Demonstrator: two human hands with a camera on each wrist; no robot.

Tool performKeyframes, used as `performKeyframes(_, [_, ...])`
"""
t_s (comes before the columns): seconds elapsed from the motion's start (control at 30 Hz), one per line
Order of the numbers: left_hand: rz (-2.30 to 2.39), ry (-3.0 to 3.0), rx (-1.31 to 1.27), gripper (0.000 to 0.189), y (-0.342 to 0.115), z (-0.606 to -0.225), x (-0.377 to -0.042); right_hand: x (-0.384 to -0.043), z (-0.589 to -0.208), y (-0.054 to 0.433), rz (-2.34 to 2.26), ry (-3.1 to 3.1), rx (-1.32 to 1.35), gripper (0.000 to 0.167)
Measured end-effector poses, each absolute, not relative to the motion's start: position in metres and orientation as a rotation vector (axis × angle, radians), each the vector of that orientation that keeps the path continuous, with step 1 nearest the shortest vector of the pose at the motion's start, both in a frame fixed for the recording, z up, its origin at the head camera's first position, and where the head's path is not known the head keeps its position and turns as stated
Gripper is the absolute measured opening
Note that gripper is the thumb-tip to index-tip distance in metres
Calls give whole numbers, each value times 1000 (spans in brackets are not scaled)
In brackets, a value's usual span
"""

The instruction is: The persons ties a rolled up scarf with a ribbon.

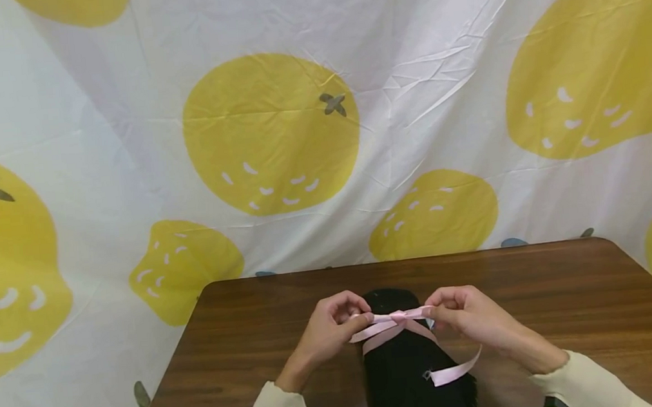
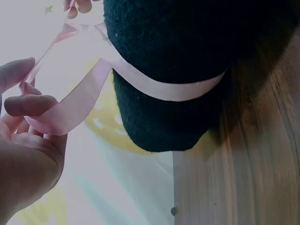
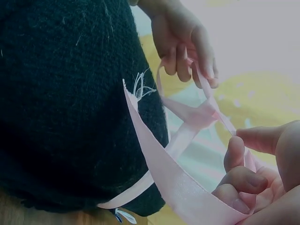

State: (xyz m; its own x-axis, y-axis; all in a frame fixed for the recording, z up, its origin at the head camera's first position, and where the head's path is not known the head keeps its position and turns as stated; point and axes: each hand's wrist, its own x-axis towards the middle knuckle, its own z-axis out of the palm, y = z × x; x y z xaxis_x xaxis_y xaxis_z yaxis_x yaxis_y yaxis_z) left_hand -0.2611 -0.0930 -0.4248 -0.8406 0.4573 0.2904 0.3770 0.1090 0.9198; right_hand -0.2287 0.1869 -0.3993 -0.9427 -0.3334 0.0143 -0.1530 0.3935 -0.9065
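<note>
A long bundle of black fuzzy knitted cloth [image 1: 405, 377] lies on the table, with a pink ribbon [image 1: 398, 316] around it near its far end. My left hand [image 1: 325, 329] pinches the ribbon left of a central knot between thumb and fingers. On the other side, my right hand [image 1: 478, 318] pinches the ribbon too, so it runs nearly straight between both hands. The left wrist view shows the ribbon band [image 2: 173, 92] crossing the cloth and a loop by the left fingers. A loose ribbon tail [image 3: 173, 183] with a frayed end hangs from the right hand.
The brown wooden table [image 1: 258, 364] has a far edge close behind the bundle. A white curtain [image 1: 138, 116] with yellow fruit prints hangs behind it. A small white tag [image 3: 125, 216] sticks out beside the ribbon band.
</note>
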Motion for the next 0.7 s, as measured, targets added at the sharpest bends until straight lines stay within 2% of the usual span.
performKeyframes(0.43, [1682, 2381, 842, 15, -103, -427, -263, -231, -403, 192, -1574, 2523, -364, 21])
performKeyframes(0.7, [1673, 2387, 867, 13, -107, -429, -265, -231, -403, 194, -1555, 2554, -381, 26])
